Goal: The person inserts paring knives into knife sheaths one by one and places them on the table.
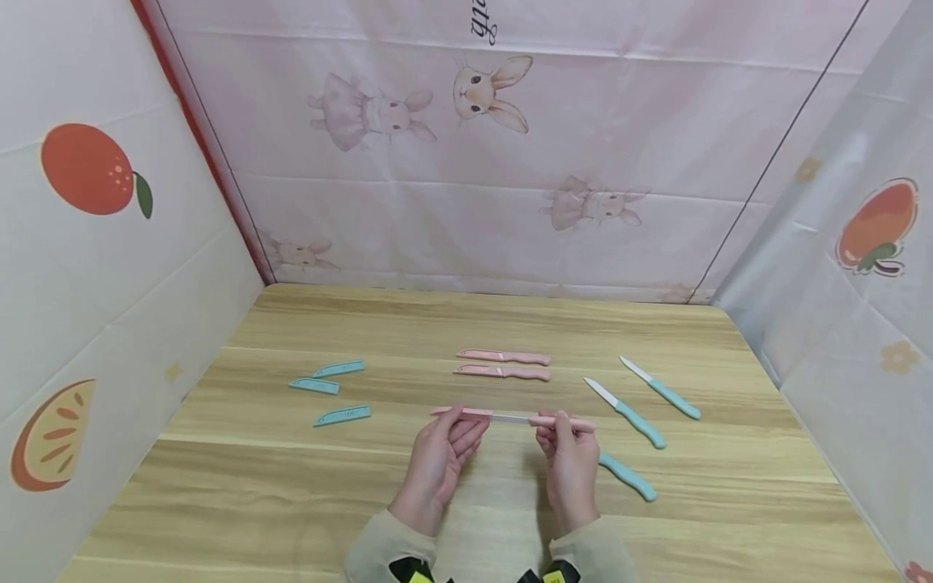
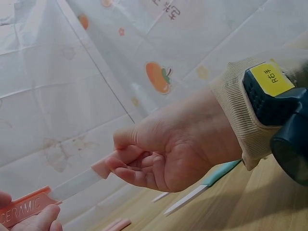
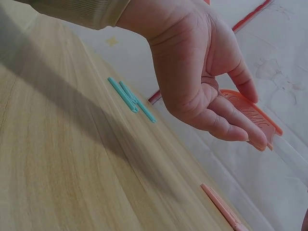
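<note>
Above the middle of the table, my left hand [image 1: 433,461] holds a pink knife sheath [image 1: 477,414] between thumb and fingers; raised "CERAMIC" lettering shows on that sheath [image 2: 21,210] in the left wrist view. My right hand [image 1: 573,474] pinches the pink handle of a paring knife [image 1: 584,424]. Its pale blade [image 1: 510,418] spans the gap between the hands, and the tip end is hidden inside the sheath. Just beyond lie two pink sheathed knives [image 1: 526,357], side by side. A blue-handled knife [image 1: 630,478] lies beside my right hand, its blade hidden behind that hand.
Two more blue-handled knives [image 1: 640,425] with bare white blades lie farther right. On the left are three blue sheaths [image 1: 342,415], two of them close together. Printed cloth walls [image 1: 466,243] surround the wooden table [image 1: 219,486] at the back and sides.
</note>
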`<state>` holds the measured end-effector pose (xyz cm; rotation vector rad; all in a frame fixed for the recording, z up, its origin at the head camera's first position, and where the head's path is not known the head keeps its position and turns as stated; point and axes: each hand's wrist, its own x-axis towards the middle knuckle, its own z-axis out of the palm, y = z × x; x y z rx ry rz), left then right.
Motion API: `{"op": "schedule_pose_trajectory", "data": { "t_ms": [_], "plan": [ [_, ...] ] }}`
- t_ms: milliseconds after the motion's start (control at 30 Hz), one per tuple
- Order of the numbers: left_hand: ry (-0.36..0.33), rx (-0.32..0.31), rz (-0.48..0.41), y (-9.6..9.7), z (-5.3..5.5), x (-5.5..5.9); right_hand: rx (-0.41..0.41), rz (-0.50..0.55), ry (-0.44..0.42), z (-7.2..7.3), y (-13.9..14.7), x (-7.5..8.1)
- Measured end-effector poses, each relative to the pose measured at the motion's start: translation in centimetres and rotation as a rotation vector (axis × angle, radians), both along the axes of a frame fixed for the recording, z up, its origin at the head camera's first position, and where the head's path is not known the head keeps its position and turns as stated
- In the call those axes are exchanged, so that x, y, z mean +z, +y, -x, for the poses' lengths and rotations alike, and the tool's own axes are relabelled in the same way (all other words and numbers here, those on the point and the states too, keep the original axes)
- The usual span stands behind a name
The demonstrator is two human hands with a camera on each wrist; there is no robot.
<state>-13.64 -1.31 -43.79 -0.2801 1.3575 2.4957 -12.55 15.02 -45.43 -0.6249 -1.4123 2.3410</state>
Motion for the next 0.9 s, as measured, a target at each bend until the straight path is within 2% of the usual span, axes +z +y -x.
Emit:
{"op": "schedule_pose_trajectory", "data": {
  "t_ms": [900],
  "plan": [
    [0.036, 0.007, -0.011, 0.29, -0.23, -0.19, 0.010, 0.006, -0.025, 0.02, -0.39, 0.27]
  ]
}}
